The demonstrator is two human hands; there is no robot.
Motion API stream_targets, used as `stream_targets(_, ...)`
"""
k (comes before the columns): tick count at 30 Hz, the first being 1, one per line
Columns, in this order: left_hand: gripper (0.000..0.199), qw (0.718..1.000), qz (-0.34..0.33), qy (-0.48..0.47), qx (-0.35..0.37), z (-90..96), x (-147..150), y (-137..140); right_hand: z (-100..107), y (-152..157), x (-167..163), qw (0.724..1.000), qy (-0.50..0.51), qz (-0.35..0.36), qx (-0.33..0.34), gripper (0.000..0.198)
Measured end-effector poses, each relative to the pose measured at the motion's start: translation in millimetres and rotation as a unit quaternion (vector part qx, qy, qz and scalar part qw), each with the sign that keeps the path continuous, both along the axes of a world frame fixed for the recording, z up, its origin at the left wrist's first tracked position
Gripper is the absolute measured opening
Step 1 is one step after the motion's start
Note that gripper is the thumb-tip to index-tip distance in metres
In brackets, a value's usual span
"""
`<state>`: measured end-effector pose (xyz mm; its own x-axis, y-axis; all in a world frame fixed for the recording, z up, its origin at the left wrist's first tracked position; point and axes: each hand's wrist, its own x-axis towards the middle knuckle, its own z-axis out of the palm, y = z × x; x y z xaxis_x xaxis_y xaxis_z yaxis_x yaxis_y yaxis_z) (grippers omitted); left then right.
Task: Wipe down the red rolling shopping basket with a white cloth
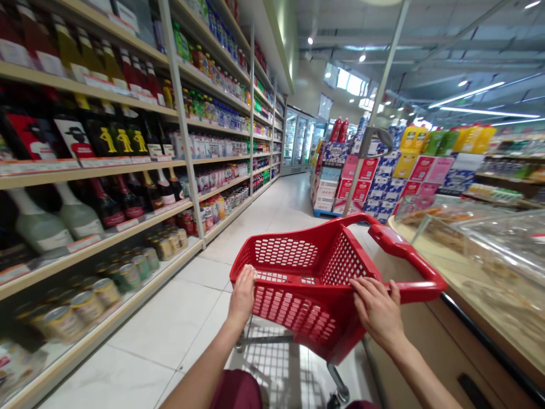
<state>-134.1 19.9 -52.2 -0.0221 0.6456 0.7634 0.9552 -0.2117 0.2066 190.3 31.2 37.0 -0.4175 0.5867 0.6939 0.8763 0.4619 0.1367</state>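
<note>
A red plastic shopping cart (pixel 293 309) stands sideways in front of me, with lattice walls and nothing in its basket. On the near left corner of its rim lies my left hand (pixel 243 292), fingers curled over the edge. My right hand (pixel 378 307) grips the rim at the near right corner, beside the red push handle (pixel 411 267). The fingertips of both hands are partly hidden behind the rim. Below the basket, a grey metal frame and a caster wheel (pixel 336 392) rest on the tiled floor.
Shelves (pixel 128 218) of bottles and cans line the left side. A glass-topped counter (pixel 481 272) stands close on the right. Stacked drink cartons (pixel 374 184) and a thin pole (pixel 388 62) are ahead. White floor tiles (pixel 272 207) run toward glass-door fridges (pixel 298 136).
</note>
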Motion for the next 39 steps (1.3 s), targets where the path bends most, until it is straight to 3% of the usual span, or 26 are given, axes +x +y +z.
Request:
stream_targets(4, 0.044, 0.996, -0.074, 0.042, -0.022, 2.0, 38, 4, 0, 1, -2, 1.000, 0.008, -0.005, -0.003, 0.030)
stream_targets(6, 0.045, 0.993, -0.096, 0.045, -0.049, 4.2, 43, 4, 0, 2, -1, 1.000, 0.004, 0.001, -0.003, 0.031)
stream_targets(11, 0.043, 0.998, 0.011, -0.036, -0.058, 5.4, -2, -1, -1, 1, -3, 1.000, 0.021, -0.004, -0.001, 0.031)
stream_targets(13, 0.041, 0.997, 0.017, -0.040, -0.056, 3.9, 1, -2, -2, 0, -5, 0.999, 0.030, -0.013, 0.002, 0.032)
stream_targets(18, 0.044, 0.991, -0.117, 0.024, -0.055, 3.3, 50, 4, -3, 2, -3, 1.000, 0.017, -0.009, 0.010, 0.034)
stream_targets(20, 0.043, 0.992, -0.115, -0.001, -0.049, 4.3, 43, 4, -3, 2, -1, 1.000, 0.016, -0.006, 0.013, 0.033)
stream_targets(25, 0.040, 0.995, -0.028, -0.088, -0.031, 3.8, -6, 1, -3, 2, -2, 0.999, 0.039, -0.017, 0.002, 0.034)
stream_targets(27, 0.039, 0.995, -0.044, -0.087, -0.035, 6.8, 7, 2, -2, 3, -3, 0.998, 0.052, -0.018, -0.006, 0.035)
stream_targets(29, 0.037, 0.990, -0.095, -0.092, -0.046, 16.3, 42, 2, -1, 1, -6, 0.997, 0.077, -0.006, -0.015, 0.036)
stream_targets(31, 0.035, 0.960, -0.199, -0.181, -0.073, 33.3, 87, -2, -4, -7, -13, 0.990, 0.132, 0.034, -0.035, 0.035)
stream_targets(33, 0.036, 0.912, -0.241, -0.319, -0.094, 54.3, 131, -11, -12, -21, -29, 0.967, 0.221, 0.091, -0.088, 0.036)
stream_targets(37, 0.044, 0.753, -0.338, -0.531, -0.193, 85.2, 179, -35, -35, -45, -70, 0.853, 0.453, 0.136, -0.220, 0.049)
stream_targets(39, 0.051, 0.706, -0.379, -0.551, -0.235, 89.6, 179, -37, -37, -46, -77, 0.810, 0.522, 0.131, -0.232, 0.052)
